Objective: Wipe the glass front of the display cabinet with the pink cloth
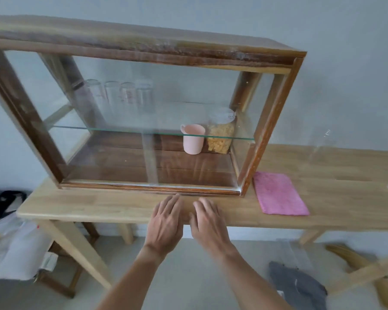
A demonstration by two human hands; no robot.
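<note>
A wooden display cabinet [276, 113] with a glass front [126, 153] stands on a light wooden table [99, 204]. The pink cloth [279, 193] lies flat on the table just right of the cabinet's lower right corner. My left hand [166, 222] and my right hand [207, 222] hover palm down, side by side, over the table's front edge below the cabinet. Both are empty with fingers apart. The right hand is about a hand's width left of the cloth.
Inside the cabinet are several clear glasses [119, 95] on a glass shelf [121, 130], a pink cup [193, 138] and a jar of cereal [221, 133]. A clear glass [320, 144] stands on the table at right. Bags [11, 242] and a grey cloth [298, 285] lie on the floor.
</note>
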